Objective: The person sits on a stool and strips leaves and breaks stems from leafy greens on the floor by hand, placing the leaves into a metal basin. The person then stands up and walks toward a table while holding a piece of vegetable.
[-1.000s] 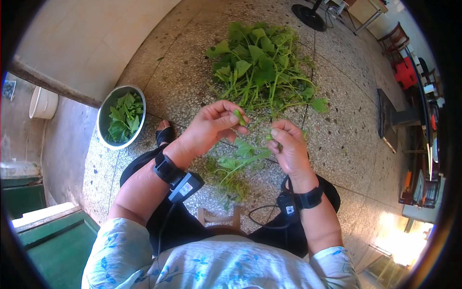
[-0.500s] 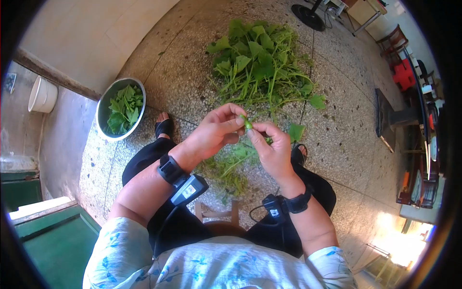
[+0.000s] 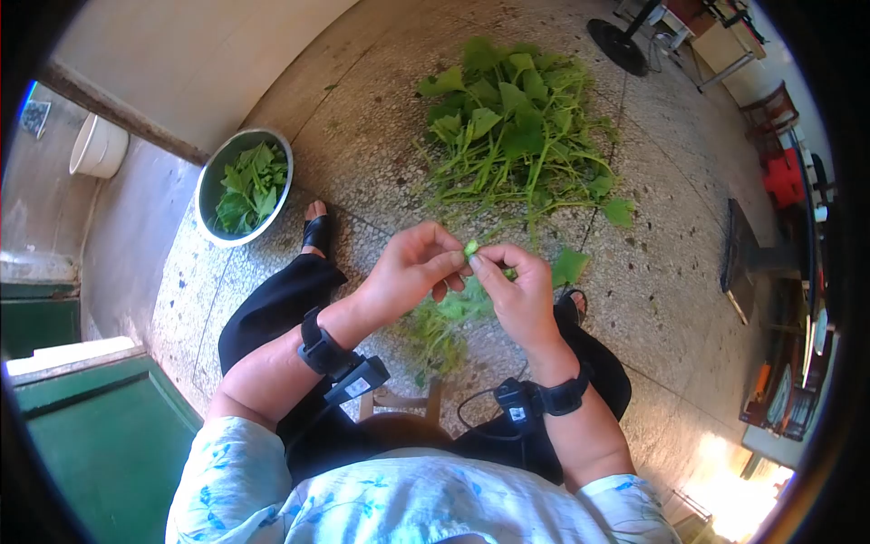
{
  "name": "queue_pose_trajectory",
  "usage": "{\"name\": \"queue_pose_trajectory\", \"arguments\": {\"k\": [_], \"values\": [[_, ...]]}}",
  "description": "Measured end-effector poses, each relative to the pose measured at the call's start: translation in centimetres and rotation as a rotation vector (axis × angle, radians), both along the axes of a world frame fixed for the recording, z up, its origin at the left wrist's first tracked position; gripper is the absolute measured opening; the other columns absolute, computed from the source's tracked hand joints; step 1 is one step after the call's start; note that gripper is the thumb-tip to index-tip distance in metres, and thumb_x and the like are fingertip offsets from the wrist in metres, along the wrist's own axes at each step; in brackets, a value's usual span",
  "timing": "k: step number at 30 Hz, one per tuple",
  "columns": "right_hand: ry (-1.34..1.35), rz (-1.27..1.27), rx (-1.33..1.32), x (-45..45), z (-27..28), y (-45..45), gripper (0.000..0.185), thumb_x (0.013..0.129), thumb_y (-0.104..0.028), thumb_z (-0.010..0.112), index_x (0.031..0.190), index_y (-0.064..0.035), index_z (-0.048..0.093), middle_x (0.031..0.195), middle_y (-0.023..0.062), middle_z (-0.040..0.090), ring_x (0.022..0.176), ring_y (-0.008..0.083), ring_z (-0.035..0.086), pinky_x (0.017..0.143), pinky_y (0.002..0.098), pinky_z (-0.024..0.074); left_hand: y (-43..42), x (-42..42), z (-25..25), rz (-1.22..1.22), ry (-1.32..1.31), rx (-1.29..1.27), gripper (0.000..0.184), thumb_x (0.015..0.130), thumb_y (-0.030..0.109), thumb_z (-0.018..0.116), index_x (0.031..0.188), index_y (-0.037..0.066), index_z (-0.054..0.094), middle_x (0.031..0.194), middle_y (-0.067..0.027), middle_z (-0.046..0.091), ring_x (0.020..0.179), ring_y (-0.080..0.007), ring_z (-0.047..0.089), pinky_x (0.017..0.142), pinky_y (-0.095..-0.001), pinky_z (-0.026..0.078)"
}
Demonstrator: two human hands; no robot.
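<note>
Between my fingertips is a short piece of green stem (image 3: 470,247), its pale end pointing up. My left hand (image 3: 412,270) pinches it from the left with thumb and forefinger. My right hand (image 3: 517,292) grips it from the other side, fingers curled, with a bit more green showing beside the forefinger. Below the hands lie thin stringy trimmings (image 3: 435,337) on the floor, partly hidden. Beyond them spreads a big heap of leafy green vines (image 3: 526,127). A single leaf (image 3: 569,267) lies just right of my right hand.
A metal basin (image 3: 207,186) holding picked leaves (image 3: 249,188) stands at the left by my foot. A white bucket (image 3: 100,147) is farther left, near a green door (image 3: 109,444). A black round stand base (image 3: 618,47) sits at the back right. Part of a wooden stool (image 3: 433,403) shows beneath me.
The view has shifted, so the heap and basin appear farther right. Both hands sit slightly lower in the picture, still pinching the stem, whose pale end now faces up.
</note>
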State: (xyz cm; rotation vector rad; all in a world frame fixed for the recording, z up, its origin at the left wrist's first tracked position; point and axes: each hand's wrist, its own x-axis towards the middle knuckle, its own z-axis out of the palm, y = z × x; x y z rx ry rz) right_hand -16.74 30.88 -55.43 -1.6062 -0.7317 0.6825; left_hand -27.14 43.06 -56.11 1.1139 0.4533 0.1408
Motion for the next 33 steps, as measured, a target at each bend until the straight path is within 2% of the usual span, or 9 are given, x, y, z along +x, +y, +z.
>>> {"name": "queue_pose_trajectory", "arguments": {"k": [4, 11, 14, 17, 21, 24, 25, 27, 33], "values": [[-0.006, 0.095, -0.033, -0.4, 0.1, 1.2, 0.008, 0.074, -0.007, 0.058, 0.073, 0.0009, 0.058, 0.066, 0.0048, 0.057, 0.061, 0.0094, 0.052, 0.056, 0.0245, 0.0417, -0.6, -1.6, -0.4, 0.106, 0.023, 0.091, 0.008, 0.083, 0.008, 0.053, 0.085, 0.001, 0.048, 0.071, -0.0048, 0.056, 0.06, -0.0093, 0.056, 0.046, -0.0184, 0.042], [-0.084, 0.091, -0.109, -1.1, -0.1, 0.5, 0.009, 0.07, -0.008, 0.057, 0.067, 0.0001, 0.056, 0.061, 0.0045, 0.056, 0.058, 0.009, 0.051, 0.054, 0.0245, 0.041, -0.6, -2.0, 0.2, 0.007, 0.093, 0.285, 0.008, 0.084, 0.009, 0.052, 0.084, 0.002, 0.048, 0.071, -0.0046, 0.056, 0.061, -0.0104, 0.058, 0.046, -0.0191, 0.043], [0.137, 0.121, -0.057, -0.4, 0.4, -0.4, 0.01, 0.071, -0.009, 0.056, 0.067, -0.0001, 0.056, 0.063, 0.0026, 0.057, 0.058, 0.0074, 0.05, 0.055, 0.024, 0.0405, 0.3, -1.6, -0.5, -0.135, 0.026, -0.167, 0.01, 0.086, 0.012, 0.049, 0.086, 0.002, 0.049, 0.076, -0.0082, 0.059, 0.061, -0.0126, 0.059, 0.047, -0.0212, 0.045], [0.308, 0.072, -0.023, -0.4, 0.2, -1.4, 0.01, 0.073, -0.008, 0.055, 0.068, -0.0003, 0.057, 0.065, 0.0015, 0.057, 0.06, 0.0061, 0.05, 0.056, 0.023, 0.0401, 0.2, -1.2, -1.4, -0.175, -0.018, -0.411, 0.01, 0.086, 0.012, 0.047, 0.088, 0.002, 0.048, 0.079, -0.0099, 0.059, 0.062, -0.0134, 0.059, 0.048, -0.0216, 0.046], [0.265, 0.021, -0.028, -0.2, -0.5, -2.2, 0.01, 0.074, -0.01, 0.056, 0.07, -0.0001, 0.058, 0.065, 0.0019, 0.058, 0.062, 0.0066, 0.051, 0.056, 0.0228, 0.0411, -0.2, -0.9, -1.2, -0.22, -0.013, -0.436, 0.009, 0.087, 0.011, 0.047, 0.089, 0.002, 0.048, 0.08, -0.0098, 0.059, 0.063, -0.0138, 0.059, 0.048, -0.0218, 0.046], [-0.044, 0.06, -0.08, -0.4, -0.2, -1.9, 0.013, 0.075, -0.014, 0.059, 0.072, -0.0012, 0.06, 0.066, 0.003, 0.059, 0.063, 0.008, 0.053, 0.058, 0.0245, 0.0437, -0.7, -1.3, -1.8, -0.141, 0.002, -0.142, 0.006, 0.085, 0.009, 0.047, 0.087, 0.003, 0.048, 0.078, -0.0078, 0.058, 0.064, -0.0155, 0.058, 0.051, -0.0239, 0.047], [-0.023, 0.044, -0.045, -0.7, -0.8, -1.8, 0.013, 0.074, -0.014, 0.06, 0.071, -0.0015, 0.061, 0.066, 0.004, 0.059, 0.063, 0.0088, 0.054, 0.058, 0.025, 0.0441, -0.4, -1.4, -2.9, -0.158, -0.054, -0.06, 0.006, 0.085, 0.01, 0.048, 0.086, 0.004, 0.048, 0.074, -0.0063, 0.056, 0.062, -0.0149, 0.057, 0.052, -0.0243, 0.047], [-0.17, 0.03, -0.013, -0.8, -1.5, -1.6, 0.014, 0.073, -0.015, 0.061, 0.072, -0.0009, 0.06, 0.064, 0.0063, 0.059, 0.062, 0.0099, 0.055, 0.057, 0.0259, 0.0443, -0.4, -1.5, -2.7, -0.078, -0.017, -0.044, 0.004, 0.084, 0.007, 0.048, 0.081, 0.004, 0.047, 0.073, -0.0078, 0.057, 0.059, -0.0146, 0.056, 0.05, -0.0254, 0.046], [-0.053, 0.094, -0.04, 0.1, -1.2, -1.5, 0.017, 0.075, -0.018, 0.059, 0.076, -0.0008, 0.06, 0.069, 0.0073, 0.061, 0.065, 0.0118, 0.056, 0.06, 0.0264, 0.0439, -0.9, -0.5, -1.0, -0.048, 0.023, 0.179, 0.002, 0.083, 0.0, 0.043, 0.082, 0.002, 0.043, 0.068, -0.0097, 0.056, 0.054, -0.0146, 0.056, 0.045, -0.0255, 0.047]]}}
